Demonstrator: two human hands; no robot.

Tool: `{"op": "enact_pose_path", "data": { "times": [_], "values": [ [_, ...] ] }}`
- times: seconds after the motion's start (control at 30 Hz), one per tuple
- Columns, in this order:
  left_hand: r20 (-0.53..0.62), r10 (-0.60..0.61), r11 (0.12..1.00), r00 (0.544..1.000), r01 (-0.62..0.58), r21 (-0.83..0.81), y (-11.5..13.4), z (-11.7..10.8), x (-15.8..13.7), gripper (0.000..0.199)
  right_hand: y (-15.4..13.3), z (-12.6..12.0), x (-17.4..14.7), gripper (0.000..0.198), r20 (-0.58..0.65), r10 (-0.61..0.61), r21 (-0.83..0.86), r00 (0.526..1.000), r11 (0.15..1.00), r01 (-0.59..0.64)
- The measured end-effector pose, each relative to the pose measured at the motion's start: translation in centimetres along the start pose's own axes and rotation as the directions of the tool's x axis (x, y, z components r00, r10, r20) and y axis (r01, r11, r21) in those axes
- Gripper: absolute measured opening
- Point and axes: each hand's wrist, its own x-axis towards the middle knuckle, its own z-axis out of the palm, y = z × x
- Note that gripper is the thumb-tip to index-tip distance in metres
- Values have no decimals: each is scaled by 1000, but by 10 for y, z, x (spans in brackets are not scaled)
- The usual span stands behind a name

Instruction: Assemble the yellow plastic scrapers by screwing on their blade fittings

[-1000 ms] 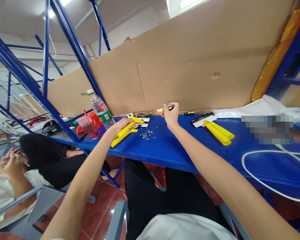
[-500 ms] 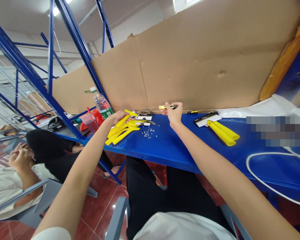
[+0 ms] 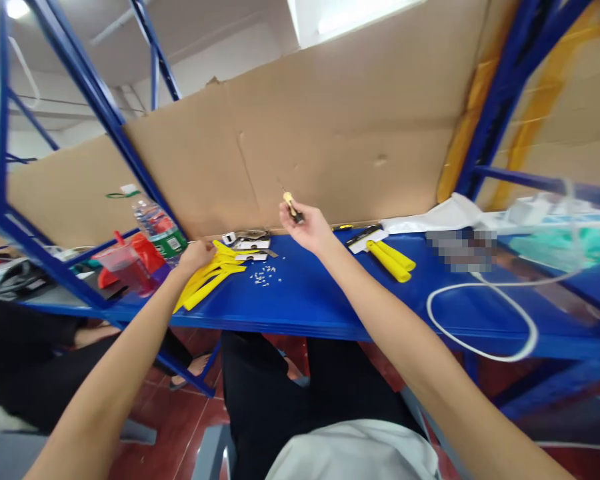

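Note:
In my right hand (image 3: 309, 228) is a small screwdriver (image 3: 290, 202) with a cream and black handle, its thin shaft pointing up in front of the cardboard. That hand is raised over the table's back edge. My left hand (image 3: 199, 256) is at the upper left of a pile of yellow tapered tubes (image 3: 205, 288), fingers curled; what they grip, if anything, is hidden. Several tiny metal pieces, seemingly screws (image 3: 265, 274), lie scattered right of the pile. Behind the pile are small black-and-white packs (image 3: 254, 245) and a flat metal piece.
A blue table (image 3: 310, 300) backs onto a cardboard sheet (image 3: 330, 133). At left stand a plastic bottle (image 3: 163, 230) and a red cup (image 3: 130, 267). Two more yellow tubes (image 3: 390, 260) and a looped white cable (image 3: 480, 353) lie right. Another person's legs (image 3: 35, 360) show at left.
My view has turned right. My left hand has drawn back to the pile's left side, and the yellow tube it held no longer shows. The screwdriver has swung from level to pointing upward.

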Motion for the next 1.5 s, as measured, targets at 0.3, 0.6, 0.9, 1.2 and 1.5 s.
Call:
{"op": "enact_pose_path", "data": {
  "times": [0.3,0.6,0.9,1.2,1.5],
  "values": [
    [-311,280,870,909,-377,-319,36,13,-91,28,-115,-98,-46,37,75,-211,-933,975,-360,-6],
    [-287,490,598,823,-557,-576,98,76,-171,21,-125,-138,-79,27,-278,97,-761,956,-630,-157],
    [-296,423,601,856,-510,-615,85,84,-175,22,-79,-87,-71,9,-85,178,-917,980,-399,-7],
    [-419,106,483,902,-415,-771,82,97,-164,57,27,-11,-50,28,339,-275,-894,900,202,399],
    [-328,104,402,939,-341,-850,73,97,-159,62,50,-13,-75,35,299,-375,-826,877,358,435]
  ]
}}
